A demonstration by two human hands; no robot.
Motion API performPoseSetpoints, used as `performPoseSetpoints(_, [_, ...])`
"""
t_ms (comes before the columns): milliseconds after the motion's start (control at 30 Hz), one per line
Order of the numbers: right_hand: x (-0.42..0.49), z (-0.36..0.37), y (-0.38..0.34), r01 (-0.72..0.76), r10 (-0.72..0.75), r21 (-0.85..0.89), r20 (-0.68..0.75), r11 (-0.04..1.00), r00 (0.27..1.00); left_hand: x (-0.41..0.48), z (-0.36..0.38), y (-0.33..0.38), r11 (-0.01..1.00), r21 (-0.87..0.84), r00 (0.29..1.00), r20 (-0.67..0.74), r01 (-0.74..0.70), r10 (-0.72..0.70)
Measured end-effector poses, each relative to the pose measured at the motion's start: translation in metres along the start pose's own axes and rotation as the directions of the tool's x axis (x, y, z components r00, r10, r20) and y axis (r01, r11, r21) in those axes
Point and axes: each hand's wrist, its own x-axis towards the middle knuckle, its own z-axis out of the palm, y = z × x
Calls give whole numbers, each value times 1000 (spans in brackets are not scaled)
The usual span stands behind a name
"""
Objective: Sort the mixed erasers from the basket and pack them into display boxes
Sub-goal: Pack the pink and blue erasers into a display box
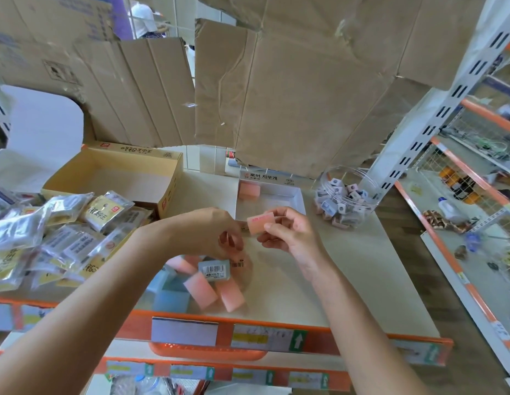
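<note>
The pink eraser (pixel 260 222) sits at ten o'clock of the right hand (pixel 289 236), pinched by its fingertips; the left hand (pixel 202 232) is curled, its grip unclear.

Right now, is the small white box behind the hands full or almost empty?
Almost empty. The white box holds only pink erasers in its far left corner; the rest of its floor is bare.
</note>
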Motion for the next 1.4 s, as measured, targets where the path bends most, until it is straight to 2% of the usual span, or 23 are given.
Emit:
performPoseSetpoints(100, [0,-2,0,-6,6,-1,-15,1000,1000,3,4,2,998,62,1000,6,-18,17])
performPoseSetpoints(233, [1,-4,-1,-22,24,53,-35,998,999,3,7,4,995,56,988,-124,-84,90])
performPoseSetpoints(300, [1,-5,-2,-41,47,139,-40,989,998,1,4,2,984,-33,952,-262,-174,160])
performPoseSetpoints(367, [0,-6,-3,-68,80,258,-40,964,996,-2,-1,0,958,-167,918,-363,-232,159])
performPoseSetpoints(467, [1,-8,-7,-121,134,386,-8,915,991,-2,-2,0,906,-298,885,-442,-299,147])
performPoseSetpoints(567, [1,-9,-10,-245,217,448,113,860,970,-1,0,2,828,-429,860,-496,-361,118])
performPoseSetpoints(633, [0,-8,-12,-312,255,455,185,834,949,2,3,3,785,-498,858,-507,-369,82])
performPoseSetpoints(733, [-1,-7,-14,-320,256,471,196,822,947,6,4,1,725,-598,882,-471,-342,28])
performPoseSetpoints(833, [0,-4,-15,-273,232,467,146,841,962,7,2,2,658,-688,900,-434,-307,-34])
performPoseSetpoints(967, [4,-2,-16,-157,168,547,32,822,985,7,-3,4,539,-789,899,-420,-295,-122])
performPoseSetpoints(1000, [5,-2,-16,-131,152,557,9,820,988,7,-4,5,536,-795,905,-407,-285,-122])
performPoseSetpoints(1100, [8,1,-15,-92,131,555,-31,827,991,9,-5,6,659,-707,901,-422,-256,-103])
performPoseSetpoints(1200, [10,4,-15,-84,120,502,-41,861,992,14,-4,5,684,-684,890,-443,-254,-112])
performPoseSetpoints(1300, [15,4,-16,-57,90,416,-59,907,994,18,-4,1,691,-679,896,-431,-247,-103])
performPoseSetpoints(1400, [24,3,-17,8,25,269,-122,963,992,24,-3,-7,803,-565,869,-476,-188,-132])
